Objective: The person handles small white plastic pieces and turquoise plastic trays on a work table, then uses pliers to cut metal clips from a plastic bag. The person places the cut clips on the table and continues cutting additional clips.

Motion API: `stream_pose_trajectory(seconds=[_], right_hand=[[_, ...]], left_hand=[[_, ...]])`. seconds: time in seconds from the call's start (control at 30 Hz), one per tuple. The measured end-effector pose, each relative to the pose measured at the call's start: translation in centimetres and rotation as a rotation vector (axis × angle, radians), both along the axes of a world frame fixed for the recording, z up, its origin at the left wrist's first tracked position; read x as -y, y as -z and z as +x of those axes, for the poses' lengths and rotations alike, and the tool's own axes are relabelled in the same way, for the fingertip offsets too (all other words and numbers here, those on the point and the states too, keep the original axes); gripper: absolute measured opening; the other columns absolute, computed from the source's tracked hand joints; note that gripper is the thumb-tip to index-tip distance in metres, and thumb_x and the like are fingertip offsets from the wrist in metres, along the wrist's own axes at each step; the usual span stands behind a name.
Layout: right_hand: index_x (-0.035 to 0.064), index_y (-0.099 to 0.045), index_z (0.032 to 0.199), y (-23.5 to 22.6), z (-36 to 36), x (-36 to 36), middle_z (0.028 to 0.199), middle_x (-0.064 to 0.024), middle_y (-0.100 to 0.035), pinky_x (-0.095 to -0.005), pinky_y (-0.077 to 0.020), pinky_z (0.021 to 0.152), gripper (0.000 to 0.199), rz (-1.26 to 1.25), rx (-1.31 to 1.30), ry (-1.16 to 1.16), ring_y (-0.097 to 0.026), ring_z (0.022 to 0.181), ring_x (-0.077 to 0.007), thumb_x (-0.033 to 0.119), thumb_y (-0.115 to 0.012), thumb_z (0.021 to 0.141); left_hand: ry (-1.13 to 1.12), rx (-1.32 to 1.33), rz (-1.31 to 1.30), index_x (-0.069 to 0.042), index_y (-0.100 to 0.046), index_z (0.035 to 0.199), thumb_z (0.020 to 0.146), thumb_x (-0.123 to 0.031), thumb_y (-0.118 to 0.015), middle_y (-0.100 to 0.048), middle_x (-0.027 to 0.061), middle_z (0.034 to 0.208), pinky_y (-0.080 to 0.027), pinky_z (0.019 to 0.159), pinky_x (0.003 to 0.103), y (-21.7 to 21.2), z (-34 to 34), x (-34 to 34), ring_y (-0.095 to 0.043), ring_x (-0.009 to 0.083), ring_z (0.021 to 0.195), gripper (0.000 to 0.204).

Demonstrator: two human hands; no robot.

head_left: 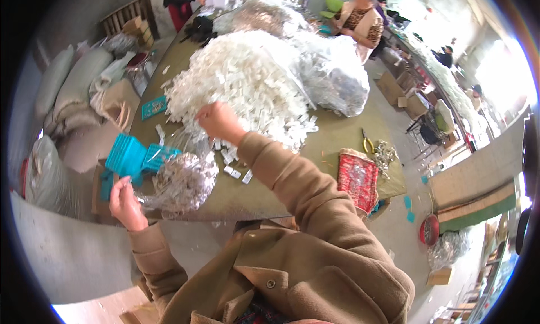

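A clear plastic bag (pixel 187 183) full of small whitish pieces lies at the table's near left edge. My left hand (pixel 128 206) is closed at the bag's outer side, fingers pinched on its plastic. My right hand (pixel 221 121) reaches over the near left side of a big heap of small white pieces (pixel 247 76). Its fingers are bent together; whatever they hold is too small to make out. Clear film shows just below that hand. A few loose white pieces (pixel 232 172) lie on the table between the bag and my right sleeve.
Turquoise plastic trays (pixel 125 155) stand beside the bag, and a flat turquoise tray (pixel 153 107) lies farther up. Large clear bags (pixel 332 71) lie behind the heap. Yellow-handled pliers (pixel 368 143) and a red patterned cloth (pixel 358 180) are at right. Sacks (pixel 84 76) line the left; other people work beyond.
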State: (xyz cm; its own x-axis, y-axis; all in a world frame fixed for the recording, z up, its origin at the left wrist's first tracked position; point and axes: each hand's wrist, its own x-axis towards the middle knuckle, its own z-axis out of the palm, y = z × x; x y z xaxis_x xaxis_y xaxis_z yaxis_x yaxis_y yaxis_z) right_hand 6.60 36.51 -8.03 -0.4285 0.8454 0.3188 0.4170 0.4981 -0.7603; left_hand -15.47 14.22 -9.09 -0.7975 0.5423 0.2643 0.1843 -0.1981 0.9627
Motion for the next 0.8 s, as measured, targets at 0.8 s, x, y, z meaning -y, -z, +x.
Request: stream_pose_trajectory(seconds=[0.8], right_hand=[[0.0081, -0.074, 0.095, -0.5, 1.4, -0.4, 0.077, -0.0044, -0.067, -0.0311, -0.0503, 0.057, 0.021, -0.543, -0.509, -0.328, -0.059, 0.058, -0.0181, 0.004, -0.061, 0.079]], left_hand=[[0.392, 0.134, -0.175, -0.005, -0.064, 0.112, 0.092, -0.011, -0.058, -0.048, -0.0058, 0.070, -0.035, 0.049, 0.020, -1.7, -4.5, 5.1, -0.037, 0.0035, 0.055, 0.021]])
